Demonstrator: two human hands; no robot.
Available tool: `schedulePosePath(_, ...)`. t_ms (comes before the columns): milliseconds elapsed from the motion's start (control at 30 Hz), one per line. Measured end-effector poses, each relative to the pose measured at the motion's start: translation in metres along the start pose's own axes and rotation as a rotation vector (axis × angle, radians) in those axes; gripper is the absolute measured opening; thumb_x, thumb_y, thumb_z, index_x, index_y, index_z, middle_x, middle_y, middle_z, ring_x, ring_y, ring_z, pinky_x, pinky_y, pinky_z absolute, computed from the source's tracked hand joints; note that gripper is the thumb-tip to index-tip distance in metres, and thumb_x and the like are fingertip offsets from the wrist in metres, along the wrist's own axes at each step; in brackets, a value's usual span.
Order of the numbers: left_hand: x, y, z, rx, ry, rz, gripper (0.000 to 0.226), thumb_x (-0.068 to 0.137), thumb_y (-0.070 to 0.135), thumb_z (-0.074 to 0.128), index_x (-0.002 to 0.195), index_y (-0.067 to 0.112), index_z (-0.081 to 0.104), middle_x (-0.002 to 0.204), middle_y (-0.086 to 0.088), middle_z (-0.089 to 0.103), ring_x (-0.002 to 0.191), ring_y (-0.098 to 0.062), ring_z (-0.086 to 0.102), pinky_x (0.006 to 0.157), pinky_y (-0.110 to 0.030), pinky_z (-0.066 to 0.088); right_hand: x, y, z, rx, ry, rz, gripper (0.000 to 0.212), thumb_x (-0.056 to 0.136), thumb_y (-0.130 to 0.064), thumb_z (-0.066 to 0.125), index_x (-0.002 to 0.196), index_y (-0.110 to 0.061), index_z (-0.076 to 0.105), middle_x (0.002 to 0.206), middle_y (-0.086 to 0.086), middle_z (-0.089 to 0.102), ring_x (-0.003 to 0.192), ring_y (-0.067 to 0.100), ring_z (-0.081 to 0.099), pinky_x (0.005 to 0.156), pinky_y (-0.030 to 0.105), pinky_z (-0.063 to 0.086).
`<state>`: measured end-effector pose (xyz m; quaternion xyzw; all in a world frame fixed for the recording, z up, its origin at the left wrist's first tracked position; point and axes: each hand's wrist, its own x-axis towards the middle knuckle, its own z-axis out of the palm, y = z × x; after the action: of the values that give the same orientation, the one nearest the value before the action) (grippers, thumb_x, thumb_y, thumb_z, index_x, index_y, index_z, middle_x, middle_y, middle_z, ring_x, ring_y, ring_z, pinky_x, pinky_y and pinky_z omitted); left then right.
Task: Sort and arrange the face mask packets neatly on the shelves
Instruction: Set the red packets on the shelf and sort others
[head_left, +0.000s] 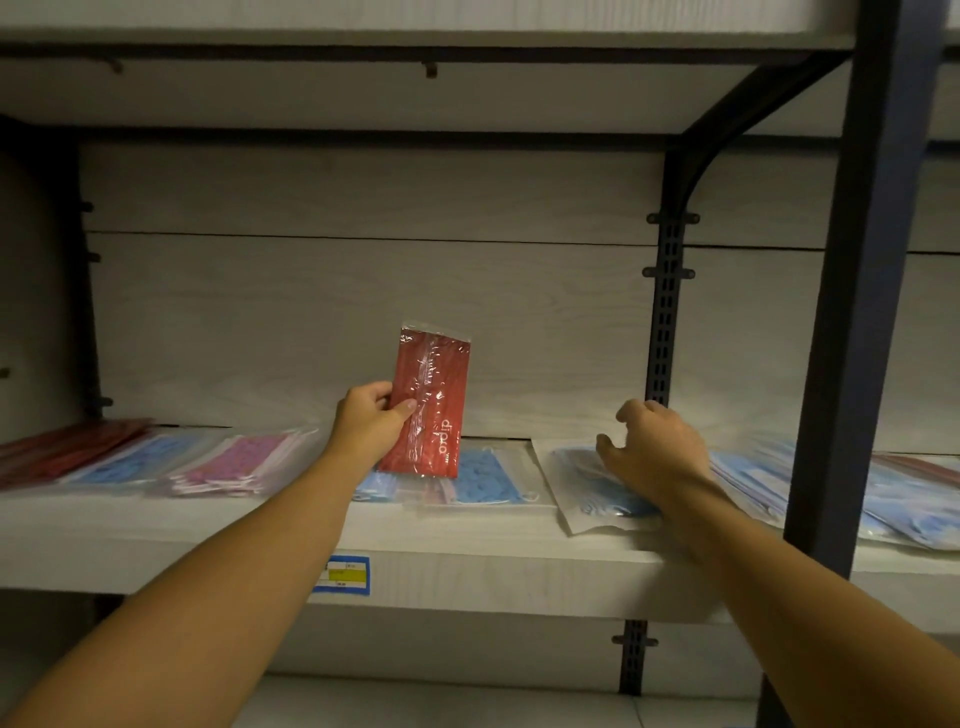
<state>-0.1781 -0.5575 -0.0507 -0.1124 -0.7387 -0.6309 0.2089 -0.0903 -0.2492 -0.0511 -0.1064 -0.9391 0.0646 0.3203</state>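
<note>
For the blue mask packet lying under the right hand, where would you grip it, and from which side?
Pinch the blue mask packet's clear front edge, coming from the shelf front. It lies flat and angled, that edge overhanging, while the right hand hovers above.

We've got both arms extended: our left hand (366, 422) pinches something upright, thumb in front; our right hand (655, 441) hovers, fingers loosely curled.

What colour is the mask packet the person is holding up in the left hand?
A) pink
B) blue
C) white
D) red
D: the left hand grips a red packet, held upright above the shelf, with blue packets lying flat below it.
</note>
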Motion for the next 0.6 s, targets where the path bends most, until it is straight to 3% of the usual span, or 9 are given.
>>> schedulePosePath(67,-0.001,0.005,-0.003,-0.025,0.045,-0.007,0.015,0.092,0.006,0.07,0.091,0.021,0.07,0.097,-0.007,0.076,0.089,-0.026,0.074,0.087,-0.045,0.06,0.002,-0.008,-0.006,-0.012,-0.015,-0.076,0.048,0.093,-0.047,0.058,0.13,-0.017,0.057,0.122,0.003,0.064,0.101,0.023,0.063,0.088,0.041,0.055)
schedulePosePath(233,-0.002,0.023,-0.027,-0.045,0.123,-0.027,0.016,0.092,0.006,0.07,0.106,0.013,0.073,0.099,-0.008,0.076,0.084,-0.024,0.074,0.082,-0.042,0.061,0.016,-0.023,-0.019,0.052,-0.067,-0.161,0.044,0.093,-0.038,0.06,0.13,-0.016,0.056,0.118,0.005,0.068,0.099,0.026,0.065,0.082,0.042,0.059)
schedulePosePath(367,-0.009,0.035,-0.062,-0.044,0.192,-0.032,0.015,0.091,0.004,0.07,0.103,0.012,0.073,0.092,-0.007,0.076,0.077,-0.02,0.073,0.075,-0.035,0.06,0.024,-0.042,-0.02,0.107,-0.094,-0.207,0.039,0.091,-0.031,0.059,0.126,-0.014,0.057,0.114,0.008,0.068,0.096,0.029,0.065,0.08,0.042,0.059)
schedulePosePath(600,-0.034,0.035,-0.135,-0.008,0.346,-0.044,0.019,0.089,0.002,0.07,0.086,0.021,0.072,0.089,-0.008,0.077,0.082,-0.029,0.074,0.081,-0.046,0.061,0.021,-0.118,-0.01,0.134,-0.133,-0.332,0.031,0.089,-0.025,0.057,0.118,-0.013,0.059,0.103,0.009,0.067,0.089,0.03,0.063,0.079,0.041,0.057)
